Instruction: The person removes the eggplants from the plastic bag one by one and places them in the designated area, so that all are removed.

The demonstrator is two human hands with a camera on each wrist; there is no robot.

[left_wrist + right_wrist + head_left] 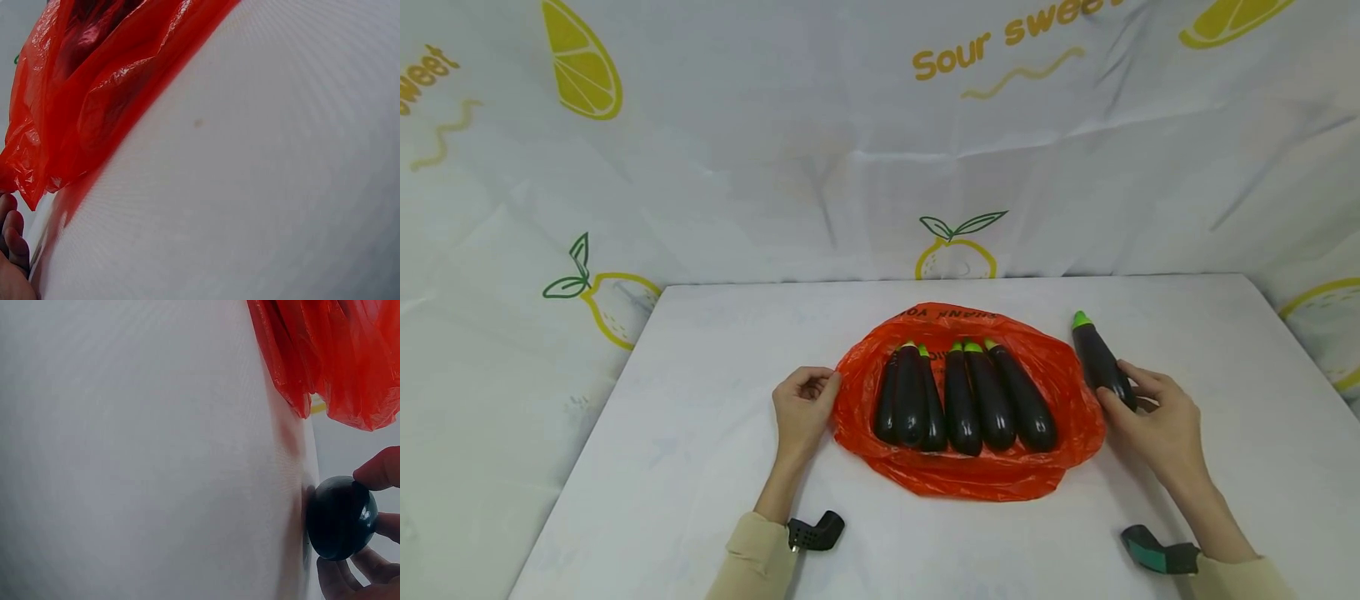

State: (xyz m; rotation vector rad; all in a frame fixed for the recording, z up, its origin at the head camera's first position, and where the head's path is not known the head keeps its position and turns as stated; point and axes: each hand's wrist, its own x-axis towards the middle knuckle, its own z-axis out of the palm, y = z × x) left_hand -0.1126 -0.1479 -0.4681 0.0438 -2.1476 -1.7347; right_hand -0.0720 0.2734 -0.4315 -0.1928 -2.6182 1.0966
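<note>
A red plastic bag (880, 333) lies spread open on the white table, with several dark eggplants (973, 400) side by side in it, green stem ends toward the back. At the bag's left edge, my left hand (805, 408) pinches the plastic between thumb and curled fingers; the left wrist view shows only some of its fingertips (17, 244) below the red film. Right of the bag, my right hand (1157, 417) grips a separate eggplant (1101, 358) near its thick lower end, green tip pointing away. In the right wrist view this eggplant's rounded end (340, 519) sits between thumb and fingers.
The white table (715, 350) ends at a back edge against a hanging white cloth (760, 167) printed with lemons and lettering. A black device (816, 531) is strapped to the left wrist, and a black and green one (1157, 552) to the right.
</note>
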